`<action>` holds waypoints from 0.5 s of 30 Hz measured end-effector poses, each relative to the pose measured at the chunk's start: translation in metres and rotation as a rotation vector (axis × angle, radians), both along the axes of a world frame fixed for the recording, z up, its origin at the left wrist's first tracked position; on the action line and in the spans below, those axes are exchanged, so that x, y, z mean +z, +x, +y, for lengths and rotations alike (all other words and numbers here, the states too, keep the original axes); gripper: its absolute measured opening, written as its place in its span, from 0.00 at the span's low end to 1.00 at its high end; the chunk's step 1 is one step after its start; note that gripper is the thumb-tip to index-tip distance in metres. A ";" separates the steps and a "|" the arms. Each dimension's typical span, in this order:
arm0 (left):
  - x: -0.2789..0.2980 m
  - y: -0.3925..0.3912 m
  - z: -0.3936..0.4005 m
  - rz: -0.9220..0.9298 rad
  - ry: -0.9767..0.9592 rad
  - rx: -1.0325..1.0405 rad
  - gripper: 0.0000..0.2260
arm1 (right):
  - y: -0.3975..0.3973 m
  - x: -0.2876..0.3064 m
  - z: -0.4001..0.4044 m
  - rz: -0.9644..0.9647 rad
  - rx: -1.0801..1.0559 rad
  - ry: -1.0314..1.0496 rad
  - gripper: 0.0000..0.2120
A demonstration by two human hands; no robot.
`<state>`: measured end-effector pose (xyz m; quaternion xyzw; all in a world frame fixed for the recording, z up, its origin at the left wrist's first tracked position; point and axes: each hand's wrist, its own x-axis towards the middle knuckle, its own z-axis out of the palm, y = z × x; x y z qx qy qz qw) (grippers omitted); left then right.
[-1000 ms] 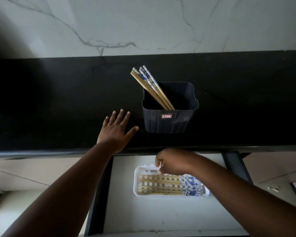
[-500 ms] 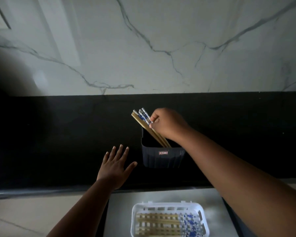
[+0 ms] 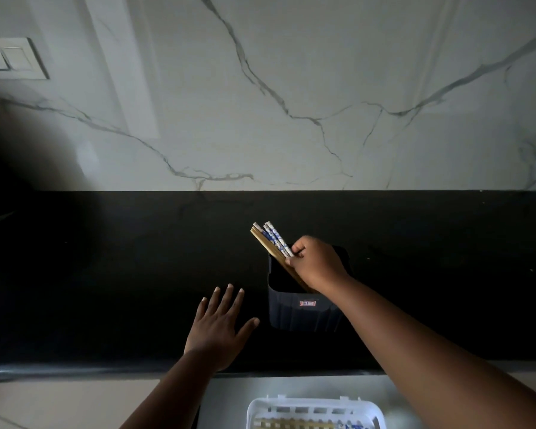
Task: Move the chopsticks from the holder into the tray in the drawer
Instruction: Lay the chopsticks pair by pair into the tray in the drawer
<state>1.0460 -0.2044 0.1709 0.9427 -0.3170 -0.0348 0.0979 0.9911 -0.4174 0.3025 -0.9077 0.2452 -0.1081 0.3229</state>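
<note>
Several chopsticks (image 3: 271, 243) lean up and to the left out of a dark plastic holder (image 3: 304, 314) that stands on the black countertop (image 3: 106, 274). Their upper ends carry a blue and white pattern, and plain wood-coloured sticks lie against them on the left side of the bundle. The right hand (image 3: 317, 264) reaches over the mouth of the holder from the right, its fingers curled around the chopsticks just above the rim, so the lower parts of the sticks are hidden behind the hand and inside the holder. How many sticks the grip takes in cannot be told. A small red and white label (image 3: 308, 303) sits on the front wall of the holder.

The left hand (image 3: 218, 331) lies flat on the countertop to the left of the holder, fingers straight and spread, thumb pointing toward the holder without touching it; it holds nothing.

At the bottom edge of the view, below the counter's front lip, the open drawer (image 3: 229, 397) shows a pale floor, and in it sits a white slotted tray (image 3: 314, 410), only its far part visible. More chopsticks (image 3: 294, 424) lie flat in this tray, wood-coloured lengths to the left and a trace of blue pattern at the right.

Behind the counter rises a white marble wall (image 3: 291, 103) with grey veins, and a white switch plate (image 3: 11, 58) is mounted at its upper left.
</note>
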 end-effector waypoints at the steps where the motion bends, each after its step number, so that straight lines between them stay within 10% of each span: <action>1: 0.000 0.000 0.000 0.003 -0.002 -0.001 0.38 | 0.001 -0.001 -0.002 0.007 -0.004 0.030 0.09; 15: 0.002 0.000 0.003 0.029 0.008 -0.018 0.38 | -0.009 0.016 -0.021 -0.047 -0.004 0.142 0.10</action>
